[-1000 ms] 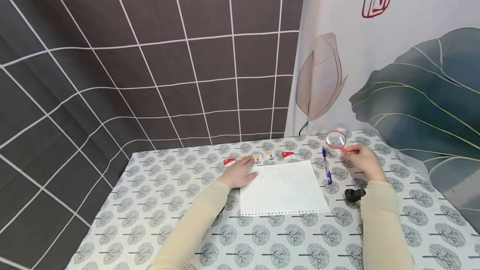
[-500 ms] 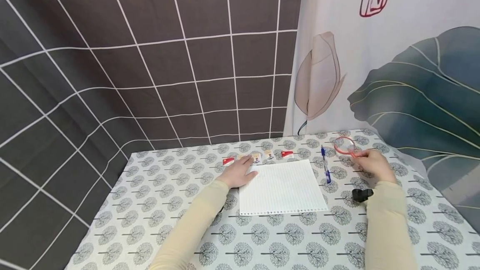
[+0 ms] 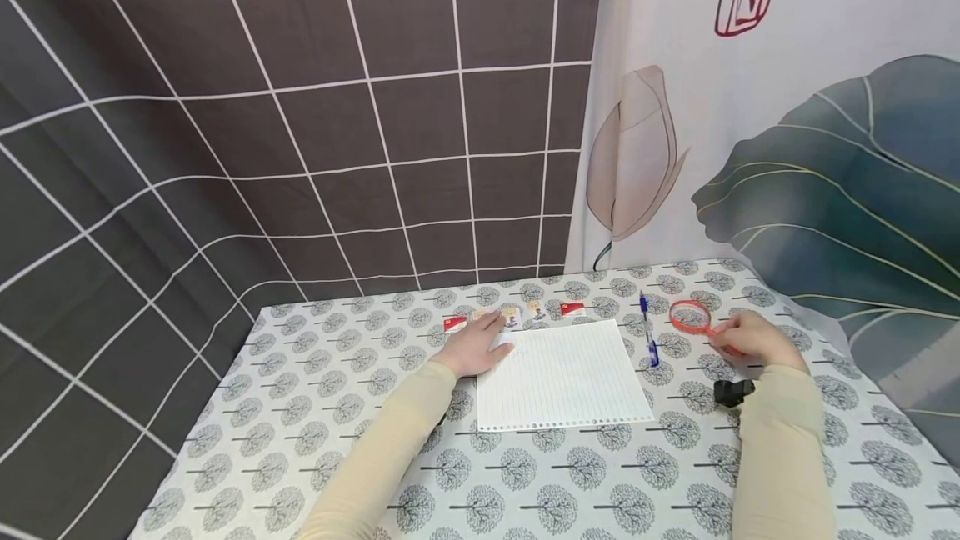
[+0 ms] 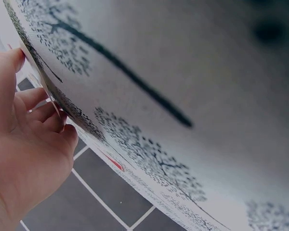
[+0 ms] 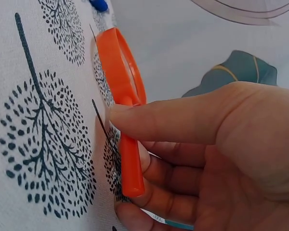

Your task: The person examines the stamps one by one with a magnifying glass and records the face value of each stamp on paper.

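An orange-red magnifying glass (image 3: 690, 317) is at the right of the table, its round lens pointing left. My right hand (image 3: 759, 338) pinches its handle (image 5: 132, 168) between thumb and fingers, close over the cloth. Toward the middle, my left hand (image 3: 471, 347) rests with fingers extended on the upper left corner of a sheet of lined paper (image 3: 562, 377). Its fingertips reach small picture cards (image 3: 512, 317) behind the sheet. The left wrist view shows this hand (image 4: 33, 134) from the palm side, fingers slightly bent at the table surface.
A blue pen (image 3: 648, 330) lies between the paper and the magnifying glass. Red-and-white cards (image 3: 454, 323) lie along the paper's far side. A tree-print cloth (image 3: 315, 407) covers the table, with a dark gridded curtain (image 3: 300, 123) behind. A black device (image 3: 733, 392) sits at my right wrist.
My right hand has moved right and toward me with the magnifying glass, which is now lower and flatter near the cloth. The left hand stays on the paper.
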The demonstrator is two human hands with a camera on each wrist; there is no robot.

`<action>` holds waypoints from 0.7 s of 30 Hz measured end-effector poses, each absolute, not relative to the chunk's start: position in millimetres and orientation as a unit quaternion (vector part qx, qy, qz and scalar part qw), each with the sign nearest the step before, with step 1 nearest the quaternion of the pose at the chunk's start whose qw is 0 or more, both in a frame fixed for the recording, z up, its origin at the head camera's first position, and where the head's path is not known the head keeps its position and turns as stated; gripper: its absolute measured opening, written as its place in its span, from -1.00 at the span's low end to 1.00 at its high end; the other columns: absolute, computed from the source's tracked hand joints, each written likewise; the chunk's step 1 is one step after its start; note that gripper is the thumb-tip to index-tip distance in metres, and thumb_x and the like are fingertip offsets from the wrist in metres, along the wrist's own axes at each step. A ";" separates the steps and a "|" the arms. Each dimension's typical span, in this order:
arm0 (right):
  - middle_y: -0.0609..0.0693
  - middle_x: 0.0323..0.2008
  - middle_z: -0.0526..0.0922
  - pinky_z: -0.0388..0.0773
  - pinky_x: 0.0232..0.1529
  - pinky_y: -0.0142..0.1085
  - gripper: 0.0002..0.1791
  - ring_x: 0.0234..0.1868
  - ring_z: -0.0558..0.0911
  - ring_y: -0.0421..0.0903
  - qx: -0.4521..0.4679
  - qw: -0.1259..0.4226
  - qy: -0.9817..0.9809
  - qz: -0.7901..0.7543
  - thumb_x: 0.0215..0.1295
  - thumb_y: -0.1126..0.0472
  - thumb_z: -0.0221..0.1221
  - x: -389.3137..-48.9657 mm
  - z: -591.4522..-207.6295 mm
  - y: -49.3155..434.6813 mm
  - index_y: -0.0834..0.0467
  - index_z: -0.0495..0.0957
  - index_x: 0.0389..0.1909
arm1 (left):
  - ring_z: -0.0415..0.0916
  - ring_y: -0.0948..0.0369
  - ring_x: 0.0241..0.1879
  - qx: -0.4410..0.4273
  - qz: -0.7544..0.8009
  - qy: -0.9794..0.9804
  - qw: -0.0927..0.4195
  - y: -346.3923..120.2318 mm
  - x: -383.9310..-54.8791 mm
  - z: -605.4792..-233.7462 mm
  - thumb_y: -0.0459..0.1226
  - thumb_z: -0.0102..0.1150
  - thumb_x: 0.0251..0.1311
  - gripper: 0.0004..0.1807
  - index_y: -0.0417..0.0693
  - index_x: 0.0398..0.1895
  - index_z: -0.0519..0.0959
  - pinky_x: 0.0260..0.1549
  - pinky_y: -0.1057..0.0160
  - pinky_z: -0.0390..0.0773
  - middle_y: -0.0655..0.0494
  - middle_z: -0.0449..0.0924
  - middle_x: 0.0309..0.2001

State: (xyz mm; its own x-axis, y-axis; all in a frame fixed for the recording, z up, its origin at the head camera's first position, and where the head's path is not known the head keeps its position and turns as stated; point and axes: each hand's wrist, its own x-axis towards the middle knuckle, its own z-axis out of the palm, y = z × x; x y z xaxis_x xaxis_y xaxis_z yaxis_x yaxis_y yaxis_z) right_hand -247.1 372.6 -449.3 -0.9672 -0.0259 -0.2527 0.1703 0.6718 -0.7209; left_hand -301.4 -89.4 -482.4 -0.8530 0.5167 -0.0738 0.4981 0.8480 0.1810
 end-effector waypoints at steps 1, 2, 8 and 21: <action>0.03 -0.47 0.54 0.46 -0.46 -0.26 -0.71 -0.52 0.47 -0.09 0.040 0.123 0.905 -0.405 0.35 0.30 0.15 -247.6 -450.2 373.1 0.51 0.45 -0.16 | 0.08 0.01 0.52 0.265 0.079 0.959 0.059 -89.4 -301.3 -482.2 0.14 -0.13 0.51 -0.26 -0.12 0.56 0.19 0.47 0.06 0.18 -0.03 0.08 0.57; 0.01 -0.48 0.53 0.44 -0.47 -0.27 -0.71 -0.52 0.46 -0.10 0.039 0.124 0.905 -0.406 0.35 0.30 0.16 -247.8 -450.7 373.6 0.51 0.46 -0.17 | 0.08 0.01 0.52 0.264 0.078 0.959 0.059 -89.4 -301.3 -482.1 0.14 -0.13 0.51 -0.26 -0.12 0.56 0.18 0.47 0.06 0.18 -0.03 0.08 0.57; -0.03 -0.56 0.50 0.37 -0.49 -0.28 -0.71 -0.56 0.41 -0.12 0.033 0.127 0.908 -0.397 0.31 0.27 0.18 -247.4 -451.8 375.6 0.50 0.53 -0.22 | 0.06 0.01 0.53 0.266 0.078 0.959 0.061 -89.3 -301.2 -481.8 0.13 -0.14 0.52 -0.26 -0.12 0.56 0.17 0.48 0.08 0.14 -0.03 0.06 0.58; 0.02 -0.46 0.48 0.39 -0.41 -0.24 -0.68 -0.43 0.42 -0.05 0.042 0.120 0.918 -0.377 0.26 0.26 0.22 -247.2 -452.1 378.5 0.51 0.54 -0.18 | 0.10 0.00 0.52 0.267 0.088 0.958 0.057 -88.9 -299.4 -479.7 0.12 -0.10 0.51 -0.27 -0.14 0.55 0.21 0.47 0.05 0.18 -0.05 0.10 0.56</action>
